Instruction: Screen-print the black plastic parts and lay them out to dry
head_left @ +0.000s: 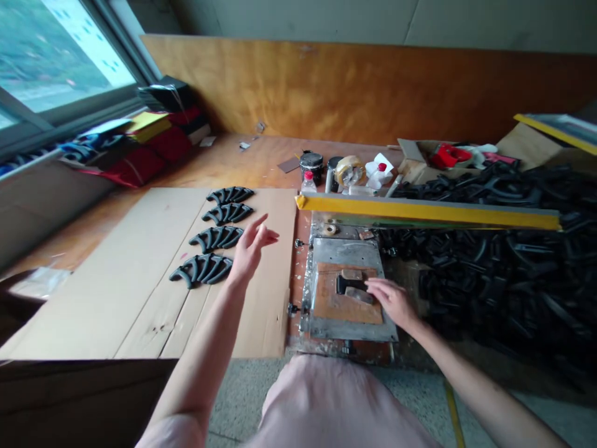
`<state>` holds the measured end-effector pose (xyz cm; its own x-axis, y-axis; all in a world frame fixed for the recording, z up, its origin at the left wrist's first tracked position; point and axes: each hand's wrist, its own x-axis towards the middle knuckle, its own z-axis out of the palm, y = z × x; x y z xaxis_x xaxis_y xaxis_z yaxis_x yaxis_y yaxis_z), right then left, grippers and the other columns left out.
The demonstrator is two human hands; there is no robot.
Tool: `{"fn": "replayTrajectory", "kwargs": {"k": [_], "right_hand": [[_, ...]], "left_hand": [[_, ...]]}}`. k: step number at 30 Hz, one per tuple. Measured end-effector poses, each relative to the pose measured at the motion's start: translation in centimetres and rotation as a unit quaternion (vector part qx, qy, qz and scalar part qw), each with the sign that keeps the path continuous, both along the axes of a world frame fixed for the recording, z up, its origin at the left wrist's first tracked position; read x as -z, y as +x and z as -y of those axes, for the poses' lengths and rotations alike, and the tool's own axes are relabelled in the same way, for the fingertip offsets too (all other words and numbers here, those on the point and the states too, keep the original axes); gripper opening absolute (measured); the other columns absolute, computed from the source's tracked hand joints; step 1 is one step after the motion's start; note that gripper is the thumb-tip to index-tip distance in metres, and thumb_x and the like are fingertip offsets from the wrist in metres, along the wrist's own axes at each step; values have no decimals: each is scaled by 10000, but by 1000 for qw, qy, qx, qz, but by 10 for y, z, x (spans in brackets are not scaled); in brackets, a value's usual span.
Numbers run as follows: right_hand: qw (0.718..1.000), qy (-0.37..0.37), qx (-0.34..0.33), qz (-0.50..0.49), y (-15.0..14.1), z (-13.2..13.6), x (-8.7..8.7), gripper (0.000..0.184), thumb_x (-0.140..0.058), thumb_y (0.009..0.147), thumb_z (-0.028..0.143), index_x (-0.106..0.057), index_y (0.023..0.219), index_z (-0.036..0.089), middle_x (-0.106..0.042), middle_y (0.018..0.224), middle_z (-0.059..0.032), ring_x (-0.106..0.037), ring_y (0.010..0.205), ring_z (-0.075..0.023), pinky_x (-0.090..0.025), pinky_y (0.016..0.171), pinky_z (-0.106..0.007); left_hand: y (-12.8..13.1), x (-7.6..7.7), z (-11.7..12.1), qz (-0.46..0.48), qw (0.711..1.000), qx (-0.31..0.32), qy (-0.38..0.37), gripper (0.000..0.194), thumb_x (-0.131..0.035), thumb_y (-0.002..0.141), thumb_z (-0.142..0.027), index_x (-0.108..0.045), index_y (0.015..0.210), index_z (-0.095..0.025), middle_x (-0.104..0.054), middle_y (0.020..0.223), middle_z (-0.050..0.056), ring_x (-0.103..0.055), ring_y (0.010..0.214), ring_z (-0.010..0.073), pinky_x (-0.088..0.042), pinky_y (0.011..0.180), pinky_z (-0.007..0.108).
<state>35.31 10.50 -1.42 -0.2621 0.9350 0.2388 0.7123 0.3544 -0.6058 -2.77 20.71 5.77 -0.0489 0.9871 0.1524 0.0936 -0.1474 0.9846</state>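
My left hand (252, 247) is raised over the cardboard sheet (261, 311), with its fingers apart and nothing in them. Close to its left lie several rows of curved black plastic parts (203, 269), nested side by side. My right hand (390, 300) has its fingers closed at the right end of a black plastic part (346, 285). That part lies between two worn blocks (358, 295) on a brown board (333, 308), which sits on a grey metal plate (321, 326). The fingers hide the part's right end.
A yellow-edged frame (429, 210) hangs across behind the plate. A heap of black parts (504, 274) fills the right side. Jars (311, 164), a red-capped bottle (308, 183) and a tape roll (349, 171) stand behind. Knobs (293, 309) stick out beside the plate.
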Motion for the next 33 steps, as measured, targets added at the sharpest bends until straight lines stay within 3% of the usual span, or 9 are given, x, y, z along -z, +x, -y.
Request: {"fn": "replayTrajectory", "kwargs": {"k": [4, 7, 9, 12, 16, 19, 25, 29, 33], "right_hand": [[983, -54, 158, -78, 56, -32, 0, 383, -462, 940, 422, -669, 1157, 185, -756, 941, -92, -714, 913, -241, -565, 841, -397], [970, -50, 200, -131, 91, -47, 4, 428, -504, 895, 504, -674, 1129, 189, -749, 963, -90, -706, 902, -249, -570, 820, -420], [964, -41, 217, -151, 101, -51, 0, 428, -504, 892, 526, -675, 1121, 208, -743, 953, -78, -702, 841, -236, -584, 751, -399], [968, -23, 198, -153, 85, -58, -21, 430, -507, 904, 504, -660, 1148, 185, -724, 965, -90, -686, 804, -221, -581, 710, -369], [994, 72, 71, -39, 20, -77, -54, 536, -636, 861, 409, -535, 1332, 176, -574, 1294, -135, -613, 1068, -251, -536, 899, -397], [988, 100, 6, 116, -26, -91, -60, 535, -724, 805, 302, -542, 1288, 163, -533, 1311, -150, -528, 1183, -292, -470, 986, -429], [959, 14, -88, 268, -53, -61, -33, 49, -618, 861, 182, -626, 908, 171, -662, 917, -92, -588, 911, -235, -462, 793, -327], [933, 53, -222, 278, -37, -27, -35, 189, -496, 849, 63, -643, 882, 177, -660, 867, -74, -579, 863, -211, -421, 701, -296], [929, 31, -278, 243, -29, -30, -47, 104, -588, 806, 120, -648, 806, 205, -671, 812, -28, -590, 777, -189, -405, 647, -281]], "left_hand": [[82, -66, 9, 138, 984, 111, 28, 635, -329, 895, -699, -581, 1189, -196, -646, 705, 9, -644, 645, 137, -561, 680, 296], [93, -71, 36, 144, 987, 69, 15, 633, -344, 884, -711, -631, 1071, -179, -667, 751, 30, -639, 655, 144, -543, 634, 277], [85, -53, 62, 128, 990, 33, -46, 622, -378, 880, -701, -664, 1027, -169, -686, 794, 43, -622, 639, 140, -500, 563, 246], [73, -7, 104, 94, 978, 29, -183, 541, -515, 847, -650, -702, 997, -165, -679, 768, 26, -574, 577, 111, -428, 498, 212], [79, 59, 136, 90, 963, 20, -254, 755, -712, 726, -564, -531, 1365, -204, -688, 820, 8, -630, 704, 148, -480, 607, 226], [89, 89, 140, 80, 960, -13, -267, 899, -710, 702, -579, -415, 1461, -197, -653, 733, -14, -605, 633, 139, -466, 573, 227], [87, 116, 136, 56, 958, -14, -281, 819, -651, 736, -619, -472, 1408, -186, -687, 836, 26, -635, 678, 157, -487, 592, 245], [83, 128, 138, 36, 962, -8, -271, 717, -609, 790, -602, -503, 1377, -204, -698, 912, 46, -661, 784, 182, -512, 657, 262], [84, 127, 138, 55, 962, -4, -268, 720, -625, 792, -586, -494, 1379, -192, -694, 905, 48, -655, 769, 178, -505, 635, 254]]}}
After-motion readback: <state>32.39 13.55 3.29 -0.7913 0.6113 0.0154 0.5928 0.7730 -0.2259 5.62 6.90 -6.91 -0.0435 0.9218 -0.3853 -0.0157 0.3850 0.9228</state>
